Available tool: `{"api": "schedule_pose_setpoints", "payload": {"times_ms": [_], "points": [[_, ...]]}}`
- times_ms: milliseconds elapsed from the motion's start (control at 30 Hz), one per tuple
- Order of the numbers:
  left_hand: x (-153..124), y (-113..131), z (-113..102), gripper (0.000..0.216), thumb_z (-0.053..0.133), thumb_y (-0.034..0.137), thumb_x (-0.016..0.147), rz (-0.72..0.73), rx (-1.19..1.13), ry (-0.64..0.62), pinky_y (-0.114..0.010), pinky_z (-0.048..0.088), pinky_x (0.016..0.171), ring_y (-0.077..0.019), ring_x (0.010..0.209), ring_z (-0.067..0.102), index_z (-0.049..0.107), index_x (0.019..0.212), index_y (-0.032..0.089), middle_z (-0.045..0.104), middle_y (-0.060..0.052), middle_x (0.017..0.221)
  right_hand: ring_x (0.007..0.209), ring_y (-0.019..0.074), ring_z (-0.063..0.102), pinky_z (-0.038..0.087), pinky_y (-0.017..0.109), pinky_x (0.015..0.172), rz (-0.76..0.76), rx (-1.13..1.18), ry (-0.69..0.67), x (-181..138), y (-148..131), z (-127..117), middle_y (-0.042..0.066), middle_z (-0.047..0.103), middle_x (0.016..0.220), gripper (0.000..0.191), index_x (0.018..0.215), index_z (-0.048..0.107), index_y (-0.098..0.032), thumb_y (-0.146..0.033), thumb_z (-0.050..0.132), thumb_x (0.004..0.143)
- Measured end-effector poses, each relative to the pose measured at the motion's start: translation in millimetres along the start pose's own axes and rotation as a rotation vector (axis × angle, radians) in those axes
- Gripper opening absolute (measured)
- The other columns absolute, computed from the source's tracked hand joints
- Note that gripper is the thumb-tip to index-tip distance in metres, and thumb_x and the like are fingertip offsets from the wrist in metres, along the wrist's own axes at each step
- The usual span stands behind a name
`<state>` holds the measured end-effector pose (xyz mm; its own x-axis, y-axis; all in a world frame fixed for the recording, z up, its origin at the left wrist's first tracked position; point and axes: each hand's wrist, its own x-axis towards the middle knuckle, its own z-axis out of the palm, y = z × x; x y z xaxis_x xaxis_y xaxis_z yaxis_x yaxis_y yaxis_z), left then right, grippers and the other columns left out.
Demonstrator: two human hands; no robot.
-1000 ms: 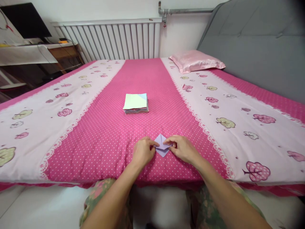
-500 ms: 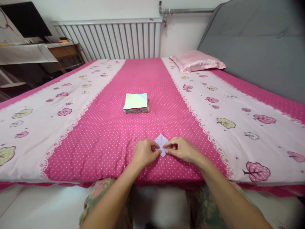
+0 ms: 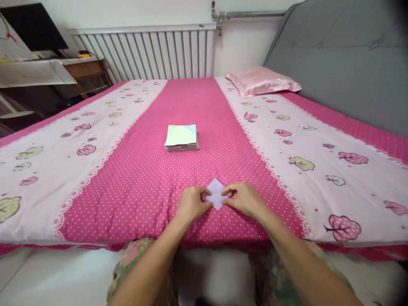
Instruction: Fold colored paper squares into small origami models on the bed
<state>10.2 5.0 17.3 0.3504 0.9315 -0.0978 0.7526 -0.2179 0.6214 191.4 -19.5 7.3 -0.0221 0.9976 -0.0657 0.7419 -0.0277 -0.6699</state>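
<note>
A small lilac folded paper (image 3: pixel 216 194), diamond-shaped, lies flat on the pink dotted bedsheet (image 3: pixel 153 187) near the bed's front edge. My left hand (image 3: pixel 192 204) pinches its left corner with curled fingers. My right hand (image 3: pixel 242 198) pinches its right corner the same way. Farther up the bed, on the pink strip, sits a stack of coloured paper squares (image 3: pixel 182 137) with a pale green sheet on top.
A pink satin pillow (image 3: pixel 262 80) lies at the far right by the grey headboard (image 3: pixel 344 55). A white radiator (image 3: pixel 146 53) lines the far wall. A desk with a dark monitor (image 3: pixel 33 27) stands at the far left. My knees show below the bed edge.
The lilac paper's raised flaps have been pressed flat into a diamond. Both hands drew slightly closer together, then eased apart, staying on its corners.
</note>
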Motion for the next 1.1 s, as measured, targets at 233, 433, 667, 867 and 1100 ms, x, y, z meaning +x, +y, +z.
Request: {"api": "schedule_pose_setpoints", "payload": {"times_ms": [233, 433, 667, 867, 1100], "points": [[2.6, -0.2, -7.9, 0.014, 0.062, 0.022, 0.063, -0.086, -0.006, 0.042, -0.024, 0.036, 0.054, -0.0140, 0.055, 0.055, 0.068, 0.074, 0.016, 0.062, -0.001, 0.059, 0.062, 0.0167, 0.063, 0.042, 0.026, 0.057, 0.055, -0.111, 0.041, 1.0, 2.3, -9.9, 0.001, 0.071, 0.069, 0.010, 0.071, 0.072, -0.025, -0.026, 0.063, 0.067], [1.5, -2.7, -8.3, 0.006, 0.059, 0.019, 0.064, -0.086, 0.047, 0.101, -0.024, 0.036, 0.054, -0.0140, 0.056, 0.056, 0.065, 0.066, 0.017, 0.063, -0.002, 0.060, 0.061, 0.0166, 0.061, 0.040, 0.025, 0.054, 0.083, -0.151, 0.090, 0.2, 2.3, -11.2, 0.001, 0.068, 0.066, 0.006, 0.063, 0.066, -0.022, -0.027, 0.064, 0.065], [2.6, -3.3, -6.7, 0.022, 0.060, 0.027, 0.068, -0.100, -0.102, 0.160, -0.024, 0.041, 0.060, -0.0156, 0.066, 0.059, 0.062, 0.087, 0.015, 0.065, -0.004, 0.074, 0.059, 0.0117, 0.057, 0.041, 0.023, 0.053, 0.092, 0.075, 0.112, 2.0, 2.5, -3.9, 0.000, 0.064, 0.076, 0.027, 0.081, 0.054, -0.020, -0.026, 0.069, 0.060], [4.6, -2.6, 3.3, 0.054, 0.073, 0.026, 0.054, -0.118, -0.242, 0.118, -0.024, 0.040, 0.055, -0.0143, 0.061, 0.055, 0.056, 0.104, 0.012, 0.061, -0.003, 0.075, 0.056, 0.0094, 0.052, 0.041, 0.022, 0.053, 0.048, 0.256, 0.079, 3.5, 4.0, 6.8, -0.003, 0.058, 0.069, 0.035, 0.091, 0.050, -0.019, -0.016, 0.067, 0.061], [9.1, -1.8, 7.7, 0.030, 0.072, 0.012, 0.052, -0.189, -0.719, 0.001, -0.022, 0.041, 0.052, -0.0102, 0.053, 0.054, 0.060, 0.079, 0.011, 0.061, 0.000, 0.064, 0.063, 0.0104, 0.058, 0.046, 0.024, 0.060, 0.103, 0.717, -0.084, 2.5, -6.5, 0.2, -0.001, 0.060, 0.073, 0.024, 0.087, 0.053, -0.016, -0.011, 0.060, 0.064]]}}
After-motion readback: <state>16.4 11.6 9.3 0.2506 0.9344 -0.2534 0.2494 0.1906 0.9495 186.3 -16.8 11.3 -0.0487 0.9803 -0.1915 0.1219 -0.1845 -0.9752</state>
